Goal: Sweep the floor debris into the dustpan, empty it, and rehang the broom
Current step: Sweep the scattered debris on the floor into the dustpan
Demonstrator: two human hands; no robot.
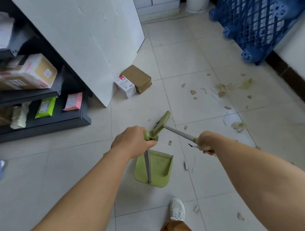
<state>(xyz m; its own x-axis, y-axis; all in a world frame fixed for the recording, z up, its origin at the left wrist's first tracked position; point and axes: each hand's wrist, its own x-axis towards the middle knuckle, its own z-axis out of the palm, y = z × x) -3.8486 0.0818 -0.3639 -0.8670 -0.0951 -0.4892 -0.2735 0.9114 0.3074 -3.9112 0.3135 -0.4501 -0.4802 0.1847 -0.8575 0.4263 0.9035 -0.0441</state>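
Both arms reach forward and down over the tile floor [189, 57]. Left hand [132, 142] is wrapped in a fist around the green top of the dustpan handle [147, 166], knuckles up; the grey pole drops straight down from the fist into the dustpan [157, 170]. The dustpan is green, directly below the left hand, open mouth facing away from the person. Right hand [205, 142] is just right of the dustpan, fingers curled tight around the end of the broom [177, 130] pole. The pole angles up-left from that fist to a green head just beyond the dustpan. Debris [224, 89] lies scattered beyond and right of the dustpan. White shoe [177, 209] is just behind the dustpan.
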